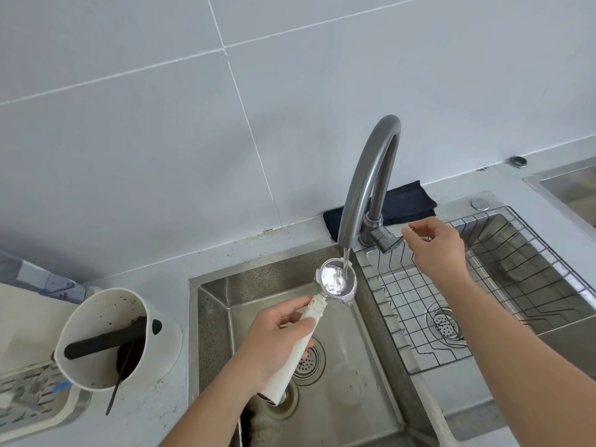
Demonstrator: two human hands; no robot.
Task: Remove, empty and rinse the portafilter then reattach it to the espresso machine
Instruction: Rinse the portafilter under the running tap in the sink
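Observation:
The portafilter (335, 280) has a steel basket and a long white handle. My left hand (279, 337) grips that handle and holds the basket, mouth up, over the left sink basin (213, 317). Water runs from the spout of the grey arched faucet (367, 175) into the basket, which is full and shiny. My right hand (435, 243) hovers just right of the faucet lever (387, 241), fingers loosely curled near its tip, holding nothing. The espresso machine is out of view.
A white knock box (113, 337) with a black bar and a dark stick stands on the counter at left, beside a drip tray (35, 395). A wire rack (483, 285) sits in the right basin. A dark folded cloth (406, 201) lies behind the faucet.

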